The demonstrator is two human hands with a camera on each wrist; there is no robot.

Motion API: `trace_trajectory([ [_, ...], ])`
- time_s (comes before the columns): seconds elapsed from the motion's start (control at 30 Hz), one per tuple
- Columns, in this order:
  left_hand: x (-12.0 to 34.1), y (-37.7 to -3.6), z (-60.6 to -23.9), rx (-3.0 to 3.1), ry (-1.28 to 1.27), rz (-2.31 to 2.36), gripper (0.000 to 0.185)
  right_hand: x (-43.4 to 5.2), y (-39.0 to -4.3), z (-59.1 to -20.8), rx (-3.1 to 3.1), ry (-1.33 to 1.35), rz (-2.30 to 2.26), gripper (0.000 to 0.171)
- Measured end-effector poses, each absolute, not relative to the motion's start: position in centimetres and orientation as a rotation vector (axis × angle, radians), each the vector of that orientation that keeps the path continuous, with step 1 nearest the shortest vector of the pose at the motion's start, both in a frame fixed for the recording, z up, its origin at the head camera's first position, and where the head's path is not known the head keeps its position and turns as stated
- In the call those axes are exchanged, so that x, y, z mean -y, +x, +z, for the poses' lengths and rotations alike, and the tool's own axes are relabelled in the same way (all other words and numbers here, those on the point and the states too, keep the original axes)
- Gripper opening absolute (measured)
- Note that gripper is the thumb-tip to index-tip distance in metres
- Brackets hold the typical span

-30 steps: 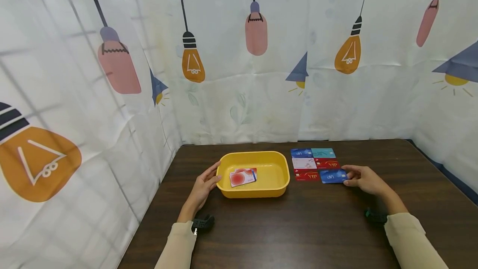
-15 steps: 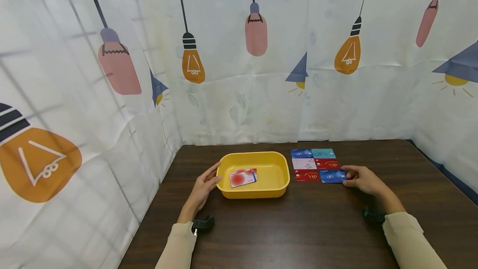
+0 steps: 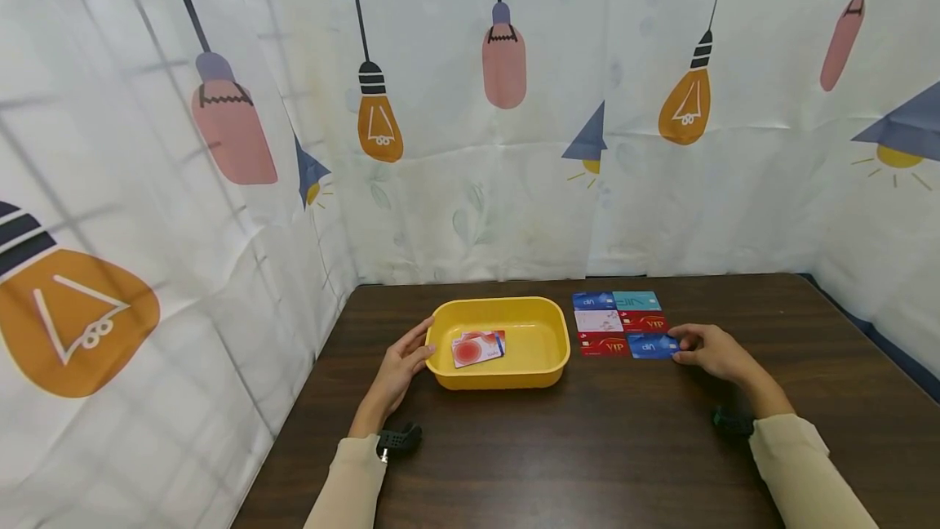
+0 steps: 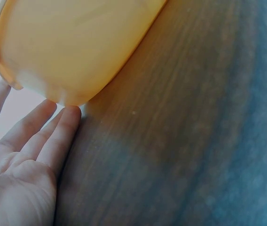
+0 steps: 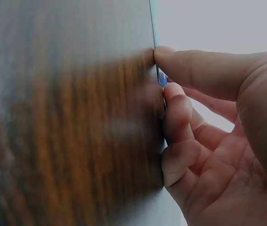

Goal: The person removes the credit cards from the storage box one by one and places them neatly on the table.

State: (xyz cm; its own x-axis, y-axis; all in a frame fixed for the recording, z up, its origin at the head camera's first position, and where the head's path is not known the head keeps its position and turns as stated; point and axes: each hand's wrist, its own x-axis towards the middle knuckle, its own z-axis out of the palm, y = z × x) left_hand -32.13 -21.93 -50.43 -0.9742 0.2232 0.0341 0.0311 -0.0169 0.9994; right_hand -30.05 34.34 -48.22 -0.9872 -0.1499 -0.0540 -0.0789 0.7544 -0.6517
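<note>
I see my right hand (image 3: 711,352) at the near right corner of a grid of 6 cards, its thumb and fingers (image 5: 178,106) curled onto the edge of the blue card (image 3: 651,345). The right wrist view shows a sliver of that card pinched between thumb and fingertips, still flat on the desk (image 3: 587,447). My left hand (image 3: 400,367) rests with straight, relaxed fingers against the left wall of the yellow tray (image 3: 443,370); it braces the tray without gripping it. The tray sits just left of the grid, and it already holds a few loose cards (image 3: 477,347).

The main risk, as I judge it, is the pinch itself. The card is thin and lies flush on the wood, so my fingertips may slide over its edge and lose it. If I drag it toward me to lift a corner, it may skate out rather than rise.

The blue card touches the red VIP card (image 3: 604,344) on its left and another red card (image 3: 644,322) behind it. A push inward would shove those 2 and spoil the rows.

If I lift too low on the way across, the card could clip the tray's rim and drop on the desk. My left hand only leans on the tray, so a knock from the right could slide it.
</note>
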Motion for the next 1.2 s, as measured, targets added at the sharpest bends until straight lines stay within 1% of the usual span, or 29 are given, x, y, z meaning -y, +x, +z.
trace_trajectory([
  [1.03, 21.97, -32.24, -50.38, -2.111, 0.266, 2.119, 0.054, -34.18, -30.8, -48.1, -2.85, -0.148, -0.998, 0.048],
  [1.2, 21.99, -32.18, -50.42, -2.115, 0.263, 2.118, 0.054, -34.16, -30.72, -48.06, -2.852, -0.145, -1.013, 0.047],
])
